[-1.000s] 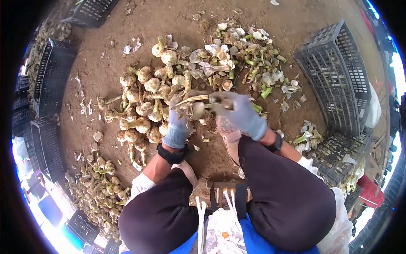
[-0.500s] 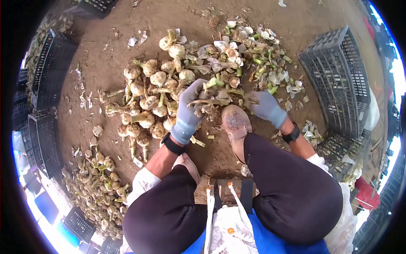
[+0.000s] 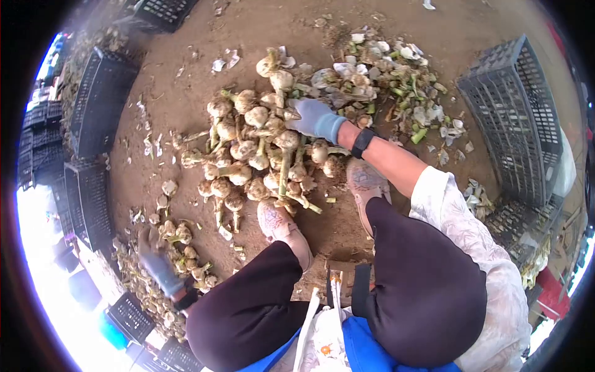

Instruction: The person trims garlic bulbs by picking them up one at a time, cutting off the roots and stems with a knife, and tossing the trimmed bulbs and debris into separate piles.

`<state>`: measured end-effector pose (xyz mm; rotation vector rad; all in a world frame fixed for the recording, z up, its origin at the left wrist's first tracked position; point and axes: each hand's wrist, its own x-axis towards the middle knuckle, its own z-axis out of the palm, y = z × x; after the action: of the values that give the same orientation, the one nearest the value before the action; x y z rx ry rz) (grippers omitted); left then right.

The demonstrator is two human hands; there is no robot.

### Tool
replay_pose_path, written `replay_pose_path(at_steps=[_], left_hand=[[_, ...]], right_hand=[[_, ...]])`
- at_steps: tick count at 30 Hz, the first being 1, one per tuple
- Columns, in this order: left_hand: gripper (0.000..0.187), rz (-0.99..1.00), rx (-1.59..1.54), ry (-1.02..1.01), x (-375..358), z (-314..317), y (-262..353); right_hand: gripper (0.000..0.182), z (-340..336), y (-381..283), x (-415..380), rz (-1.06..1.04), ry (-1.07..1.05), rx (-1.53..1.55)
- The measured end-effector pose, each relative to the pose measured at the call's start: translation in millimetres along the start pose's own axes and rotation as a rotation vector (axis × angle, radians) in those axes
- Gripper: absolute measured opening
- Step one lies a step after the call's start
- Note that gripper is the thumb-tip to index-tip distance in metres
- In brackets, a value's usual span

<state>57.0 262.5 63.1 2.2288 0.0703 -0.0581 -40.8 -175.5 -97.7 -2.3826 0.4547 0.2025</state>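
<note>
My right hand [image 3: 315, 118], in a grey-blue glove, reaches into the heap of garlic bulbs [image 3: 243, 150] in front of my feet. Its fingers are curled at the heap's right side, and what lies in them is hard to make out. Far to the left, my gloved left hand [image 3: 156, 257] is over a second pile of garlic [image 3: 176, 232]. Motion smears its fingers, so their grip does not show. The bulbs carry soil, and many have stems attached.
A heap of cut stems and peeled skins [image 3: 409, 80] lies to the upper right. One black plastic crate [image 3: 517, 118] stands on the right, and others, including a tall crate [image 3: 102, 102], line the left. My shoes [image 3: 282, 229] flank bare dirt floor.
My left hand has left the centre, where it held a garlic stalk, and swung down left to the other pile. My right hand has moved left onto the garlic heap. The view has shifted slightly.
</note>
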Motion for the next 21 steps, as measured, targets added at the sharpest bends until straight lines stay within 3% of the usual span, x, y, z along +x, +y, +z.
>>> replay_pose_path(at_steps=[1,2,3,4,5,7,8,9,10,12,13,14,16,17,20,21], left_hand=[[0.051,0.276,-0.05,-0.193,-13.7,30.1,17.6],[0.047,0.177,-0.268,-0.421,-27.1,65.3,44.6],[0.031,0.292,-0.427,-0.623,-34.9,100.0,56.0],[0.032,0.111,-0.371,-0.769,-39.7,132.9,76.8],[0.033,-0.017,-0.516,-0.853,-47.9,161.8,87.2],[0.039,0.168,-0.577,-1.08,-56.9,209.3,100.8],[0.039,0.302,-0.404,-1.184,-52.4,229.7,95.3],[0.037,0.292,-0.41,-1.295,-60.5,243.5,109.7],[0.036,0.282,-0.413,-1.411,-69.7,253.2,122.1],[0.036,0.249,-0.459,-1.423,-75.7,266.0,104.0],[0.033,0.874,-0.366,-1.076,-83.7,271.1,109.0],[0.038,0.393,-0.585,-1.186,-93.3,270.8,115.5],[0.044,0.072,-0.633,-1.117,-100.2,283.0,96.4],[0.052,-0.17,-0.491,-1.109,-101.6,276.3,89.1],[0.055,-0.17,-0.646,-0.972,-109.5,298.9,59.3],[0.056,0.128,-0.315,-0.982,-108.2,293.7,68.0]], right_hand=[[0.05,3.5,1.1,2.2,-0.008,-0.027,-0.009],[0.05,1.0,3.8,-2.4,-0.014,-0.031,-0.017],[0.05,-6.5,7.4,-12.3,0.025,-0.033,0.159],[0.051,-12.9,11.0,-23.0,0.066,-0.033,0.336],[0.05,-32.4,-3.4,-45.6,0.116,0.069,0.248],[0.045,-57.1,-20.0,-81.6,0.103,0.193,0.259],[0.042,-57.4,-21.8,-96.8,-0.056,0.32,0.308],[0.042,-56.6,-23.7,-110.1,-0.213,0.447,0.359],[0.042,-57.5,-29.4,-119.8,-0.205,0.444,0.352],[0.042,-62.8,-41.0,-134.3,-0.373,0.394,0.42],[0.045,-70.0,-35.9,-142.8,-0.233,0.193,0.714],[0.045,-74.7,-24.8,-146.2,-0.228,0.193,0.712],[0.04,-79.6,-9.8,-151.8,-0.342,0.41,0.306],[0.041,-83.1,-11.3,-160.5,-0.168,0.219,0.244],[0.036,-72.8,-5.4,-162.6,-0.231,0.292,0.023],[0.031,-74.4,-8.1,-161.2,-0.196,0.25,-0.04]])
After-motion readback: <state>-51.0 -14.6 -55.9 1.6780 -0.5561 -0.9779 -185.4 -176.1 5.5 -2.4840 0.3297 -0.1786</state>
